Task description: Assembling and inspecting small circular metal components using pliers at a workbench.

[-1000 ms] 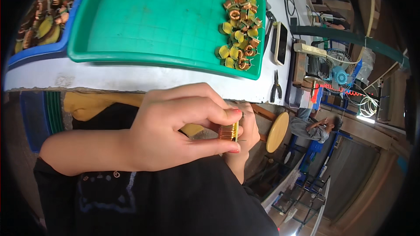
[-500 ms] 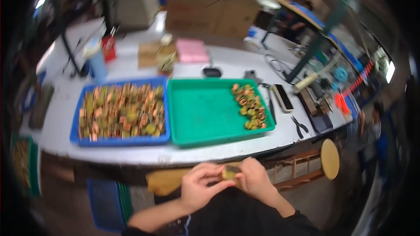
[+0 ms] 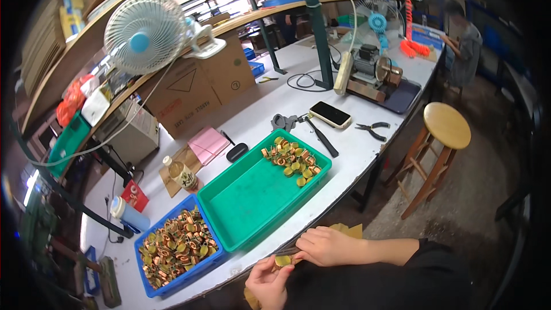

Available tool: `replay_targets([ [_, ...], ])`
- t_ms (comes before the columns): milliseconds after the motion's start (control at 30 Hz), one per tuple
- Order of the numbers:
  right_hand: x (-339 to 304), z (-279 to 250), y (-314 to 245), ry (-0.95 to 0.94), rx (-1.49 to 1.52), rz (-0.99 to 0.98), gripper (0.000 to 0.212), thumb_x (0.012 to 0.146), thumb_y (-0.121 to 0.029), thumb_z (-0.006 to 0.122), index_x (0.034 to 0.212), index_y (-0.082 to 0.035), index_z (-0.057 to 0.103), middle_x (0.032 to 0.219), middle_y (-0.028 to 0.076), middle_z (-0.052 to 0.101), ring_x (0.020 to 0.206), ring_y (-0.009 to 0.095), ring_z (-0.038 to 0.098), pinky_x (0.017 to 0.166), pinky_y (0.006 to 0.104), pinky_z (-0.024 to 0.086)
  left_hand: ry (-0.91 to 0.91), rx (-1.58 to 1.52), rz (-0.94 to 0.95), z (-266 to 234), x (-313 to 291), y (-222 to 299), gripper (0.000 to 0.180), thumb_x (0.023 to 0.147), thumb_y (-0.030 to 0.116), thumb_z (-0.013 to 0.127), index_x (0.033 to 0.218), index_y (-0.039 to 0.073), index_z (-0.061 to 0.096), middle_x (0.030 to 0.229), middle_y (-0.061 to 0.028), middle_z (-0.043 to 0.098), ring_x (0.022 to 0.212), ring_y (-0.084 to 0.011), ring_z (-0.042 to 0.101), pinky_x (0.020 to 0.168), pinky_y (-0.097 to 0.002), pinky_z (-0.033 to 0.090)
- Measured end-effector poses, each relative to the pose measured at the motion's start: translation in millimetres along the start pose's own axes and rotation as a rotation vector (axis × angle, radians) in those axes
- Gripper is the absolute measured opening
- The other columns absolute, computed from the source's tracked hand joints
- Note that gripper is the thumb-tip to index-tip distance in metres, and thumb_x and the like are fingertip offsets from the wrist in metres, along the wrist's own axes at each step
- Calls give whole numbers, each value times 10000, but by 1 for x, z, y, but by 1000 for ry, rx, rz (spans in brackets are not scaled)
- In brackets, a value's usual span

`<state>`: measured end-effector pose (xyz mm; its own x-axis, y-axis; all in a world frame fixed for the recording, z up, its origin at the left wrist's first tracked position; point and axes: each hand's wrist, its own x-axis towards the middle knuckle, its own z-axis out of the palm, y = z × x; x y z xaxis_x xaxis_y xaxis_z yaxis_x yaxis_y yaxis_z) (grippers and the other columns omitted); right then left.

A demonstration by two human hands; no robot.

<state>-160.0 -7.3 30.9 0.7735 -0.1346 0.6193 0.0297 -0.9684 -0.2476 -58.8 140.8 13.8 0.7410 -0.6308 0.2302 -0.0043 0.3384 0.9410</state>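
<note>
My left hand (image 3: 268, 283) pinches a small copper coil with a yellow face (image 3: 283, 260) between thumb and fingertips, in front of the table edge. Close against the coil's right side, my right hand (image 3: 326, 246) has its fingers curled and its thumb tip at the part; its exact grip is partly hidden. A green tray (image 3: 232, 206) lies just beyond my hands, with several similar coils (image 3: 291, 161) gathered at its far right end. Left of it, a blue tray (image 3: 150, 291) is heaped with many more coils (image 3: 177, 247).
Near the green tray lie a dark-handled tool (image 3: 322, 138), a phone (image 3: 330, 114), pliers (image 3: 373, 131) and a black case (image 3: 237, 152). Bottles (image 3: 181, 174) stand behind the trays. A motor (image 3: 370, 66) sits farther right, a wooden stool (image 3: 446, 125) beside the table. Another person (image 3: 464, 49) sits beyond.
The view has swung right and tilted, so the trays appear lower left and the stool and motor show fully. Both hands stay together at the coil.
</note>
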Motion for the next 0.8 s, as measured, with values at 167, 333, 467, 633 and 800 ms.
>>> replay_targets([
  [167, -15, -5, 15, 63, -30, 25, 241, 871, -270, 566, 741, -84, 485, 663, 53, 513, 593, 186, 516, 528, 273, 425, -11, 42, 4, 15, 2, -9, 302, 731, -99, 659, 996, -37, 529, 986, -160, 557, 796, -253, 613, 734, -329, 542],
  [333, -39, -10, 26, 80, -45, 136, 267, 871, -293, 564, 718, -100, 462, 640, 41, 493, 567, 173, 495, 521, 270, 411, -59, 66, -19, 41, 3, -7, 280, 746, -71, 650, 996, -32, 530, 985, -162, 566, 777, -256, 619, 732, -334, 543],
  [467, -53, -15, 41, 103, -60, 192, 277, 871, -301, 565, 708, -106, 454, 635, 39, 494, 561, 162, 493, 508, 258, 411, -133, 62, -26, 59, 9, -12, 266, 751, -64, 639, 992, -29, 533, 996, -161, 571, 786, -257, 618, 729, -332, 546],
  [633, -73, -10, 64, 197, -87, 199, 281, 874, -301, 563, 703, -108, 451, 616, 42, 489, 528, 159, 489, 481, 240, 419, -124, 178, -83, 82, 16, -25, 261, 750, -63, 635, 989, -29, 537, 1015, -159, 573, 771, -249, 613, 717, -326, 547],
  [800, -79, -10, 78, 230, -45, 233, 281, 873, -302, 563, 703, -107, 452, 599, 40, 479, 517, 164, 486, 475, 244, 425, -137, 210, -101, 91, 25, -38, 251, 751, -59, 637, 980, -28, 539, 1018, -158, 567, 769, -251, 614, 715, -324, 550],
])
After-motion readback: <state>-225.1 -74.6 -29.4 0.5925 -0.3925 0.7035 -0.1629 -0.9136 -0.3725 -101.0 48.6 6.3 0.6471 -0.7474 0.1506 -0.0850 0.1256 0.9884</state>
